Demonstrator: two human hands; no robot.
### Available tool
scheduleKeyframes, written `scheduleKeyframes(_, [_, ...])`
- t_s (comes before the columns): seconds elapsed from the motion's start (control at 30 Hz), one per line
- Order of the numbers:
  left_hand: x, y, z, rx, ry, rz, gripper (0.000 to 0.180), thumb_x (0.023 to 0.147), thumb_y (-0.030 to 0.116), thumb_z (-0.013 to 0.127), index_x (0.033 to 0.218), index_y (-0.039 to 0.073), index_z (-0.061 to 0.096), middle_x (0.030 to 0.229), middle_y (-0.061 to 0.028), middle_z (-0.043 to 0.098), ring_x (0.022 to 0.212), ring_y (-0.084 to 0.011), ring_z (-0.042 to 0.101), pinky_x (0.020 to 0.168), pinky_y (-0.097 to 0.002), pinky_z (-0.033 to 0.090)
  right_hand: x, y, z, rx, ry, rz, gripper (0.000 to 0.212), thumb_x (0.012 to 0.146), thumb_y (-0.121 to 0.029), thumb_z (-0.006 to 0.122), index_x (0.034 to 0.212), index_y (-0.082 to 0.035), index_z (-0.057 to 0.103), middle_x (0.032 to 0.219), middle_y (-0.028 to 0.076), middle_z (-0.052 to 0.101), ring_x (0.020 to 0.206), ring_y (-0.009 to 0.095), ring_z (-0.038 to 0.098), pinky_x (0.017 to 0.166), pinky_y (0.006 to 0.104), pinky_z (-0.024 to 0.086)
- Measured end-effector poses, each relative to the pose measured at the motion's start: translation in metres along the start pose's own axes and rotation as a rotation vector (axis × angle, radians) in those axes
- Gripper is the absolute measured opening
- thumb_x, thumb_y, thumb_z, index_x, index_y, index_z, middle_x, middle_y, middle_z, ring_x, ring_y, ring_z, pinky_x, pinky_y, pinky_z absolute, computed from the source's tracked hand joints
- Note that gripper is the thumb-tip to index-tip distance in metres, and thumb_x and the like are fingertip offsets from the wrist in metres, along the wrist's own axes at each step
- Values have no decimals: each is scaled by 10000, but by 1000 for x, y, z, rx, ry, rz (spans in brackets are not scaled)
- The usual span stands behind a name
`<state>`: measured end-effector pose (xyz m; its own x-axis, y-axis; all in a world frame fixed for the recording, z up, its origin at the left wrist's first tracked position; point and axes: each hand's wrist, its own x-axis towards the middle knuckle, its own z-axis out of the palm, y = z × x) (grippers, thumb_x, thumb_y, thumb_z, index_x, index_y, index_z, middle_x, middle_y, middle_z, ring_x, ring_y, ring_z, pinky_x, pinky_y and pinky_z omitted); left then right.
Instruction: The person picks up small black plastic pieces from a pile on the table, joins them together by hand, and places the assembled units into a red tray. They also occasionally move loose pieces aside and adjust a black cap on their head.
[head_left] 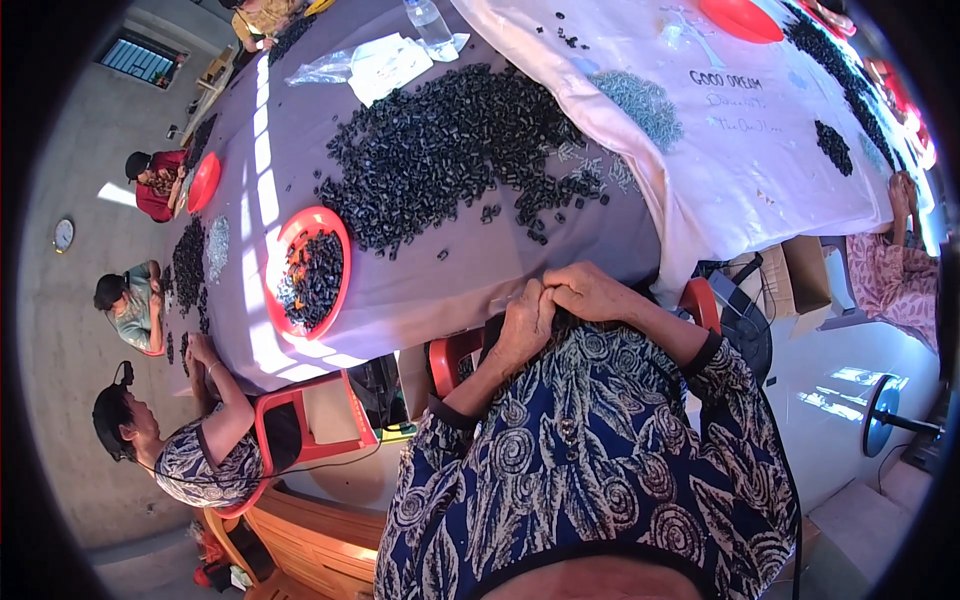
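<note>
Looking in from my end, I've got a broad heap of small black pieces (440,150) across the upper middle of the frame, loose bits straggling off its lower edge. It lies on the grey-covered bench (470,295), and just below it, at frame centre, here are the hands at the near edge! The left hand (522,325) comes in from lower left, the right hand (590,290) from lower right; both are curled nearly closed, fingertips meeting. Anything pinched between them? I can't tell, the fingers cover it.

Out to the left of centre, a red basin (312,219) carries more black pieces, sunlight striping across it. Above the heap, near the top edge, I see a clear bottle (432,32) beside crumpled plastic wrapping (388,68). Over to the upper right, a white cloth (735,190) bears a mound of small pale pieces (640,108). Down the left side sit three people at the bench: patterned top (215,465) nearest, then green top (138,315), then red top (155,200). Far left, a round clock (63,235) hangs on the wall.
</note>
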<state>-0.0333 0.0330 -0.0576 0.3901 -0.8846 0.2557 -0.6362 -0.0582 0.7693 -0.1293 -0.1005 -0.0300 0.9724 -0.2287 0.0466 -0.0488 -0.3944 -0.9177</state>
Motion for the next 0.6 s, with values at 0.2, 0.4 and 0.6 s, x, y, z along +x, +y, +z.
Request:
scheduleKeyframes(0.2, [4,-3,2,-31,-15,-27,201,928,167,435,826,-5,434,696,-198,474,640,-329,490,584,-397,398,-1,1,-2,-63,12,-23,188,796,-137,463,806,40,526,756,246,569,732,418,556,644,438,432])
scheduleKeyframes(0.4, [8,6,-6,-116,4,-57,243,940,217,439,816,9,456,675,-142,474,609,-238,469,581,-347,403,-7,-8,1,-59,120,-79,149,815,-100,461,867,37,490,821,245,560,792,414,552,670,442,433])
scheduleKeyframes(0.6, [9,11,-13,-164,-14,-73,221,935,196,462,830,2,455,668,-162,452,605,-252,457,580,-350,402,-10,-18,-5,-44,101,-102,126,813,-88,488,850,33,479,783,219,545,760,395,552,655,435,428])
